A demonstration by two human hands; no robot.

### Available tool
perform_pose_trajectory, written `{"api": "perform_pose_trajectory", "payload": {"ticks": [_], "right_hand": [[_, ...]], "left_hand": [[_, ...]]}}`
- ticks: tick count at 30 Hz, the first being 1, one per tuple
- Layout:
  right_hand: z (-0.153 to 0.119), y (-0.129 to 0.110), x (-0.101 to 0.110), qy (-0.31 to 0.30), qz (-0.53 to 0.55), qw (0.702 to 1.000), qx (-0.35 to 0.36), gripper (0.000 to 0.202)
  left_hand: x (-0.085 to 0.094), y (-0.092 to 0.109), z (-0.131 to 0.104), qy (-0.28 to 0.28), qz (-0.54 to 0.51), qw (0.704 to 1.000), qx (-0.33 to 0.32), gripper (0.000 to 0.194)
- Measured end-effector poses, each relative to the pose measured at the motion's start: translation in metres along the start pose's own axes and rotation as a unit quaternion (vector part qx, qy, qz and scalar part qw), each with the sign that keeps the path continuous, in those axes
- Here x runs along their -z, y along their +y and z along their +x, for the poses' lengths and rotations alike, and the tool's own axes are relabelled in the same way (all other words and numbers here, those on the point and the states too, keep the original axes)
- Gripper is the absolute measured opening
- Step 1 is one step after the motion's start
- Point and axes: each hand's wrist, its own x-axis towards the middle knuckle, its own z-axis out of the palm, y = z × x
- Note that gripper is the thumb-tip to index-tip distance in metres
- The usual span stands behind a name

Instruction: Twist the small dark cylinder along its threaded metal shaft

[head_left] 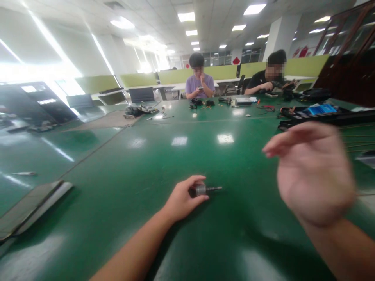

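Observation:
On the green tabletop (234,168), near the middle, my left hand (183,199) rests with thumb and fingers around a small silver cylinder with a thin stepped shaft (201,190), which looks like a small motor. Its shaft points right, and the rear end is hidden in my grip. My right hand (315,175) is raised at the right, close to the camera and smeared by motion. Its palm faces me, the fingers reach out to the left, and nothing shows in it.
A grey-green notebook or folder (32,208) lies at the left. Far across are a cluttered mat (107,119), a white box (243,101) and small parts. A black tray with blue packets (322,109) stands at the back right. Two people (200,84) sit at the far side.

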Motion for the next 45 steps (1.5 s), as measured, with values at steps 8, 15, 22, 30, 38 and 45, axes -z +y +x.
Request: {"api": "perform_pose_trajectory", "payload": {"ticks": [8, 15, 22, 30, 38, 45], "right_hand": [[-0.047, 0.059, -0.056, -0.252, -0.175, 0.946, -0.109, 0.048], [-0.057, 0.079, -0.049, -0.313, -0.169, 0.927, -0.118, 0.038], [-0.06, 0.077, -0.052, -0.32, -0.152, 0.928, -0.119, 0.028], [-0.058, 0.074, -0.05, -0.317, -0.167, 0.928, -0.098, 0.018], [-0.057, 0.073, -0.05, -0.317, -0.161, 0.929, -0.106, 0.02], [-0.057, 0.073, -0.05, -0.321, -0.169, 0.927, -0.096, 0.011]], "left_hand": [[0.001, 0.001, 0.0, 0.006, -0.012, 1.0, -0.009, 0.05], [0.001, 0.002, 0.0, -0.001, 0.0, 1.0, 0.001, 0.046], [-0.001, 0.004, 0.0, -0.015, 0.014, 1.0, -0.021, 0.033], [-0.003, 0.008, 0.0, -0.015, -0.016, 0.999, -0.041, 0.03], [-0.004, 0.009, 0.0, -0.016, -0.015, 0.999, -0.038, 0.029], [-0.003, 0.011, 0.0, -0.026, -0.016, 0.999, -0.035, 0.028]]}}
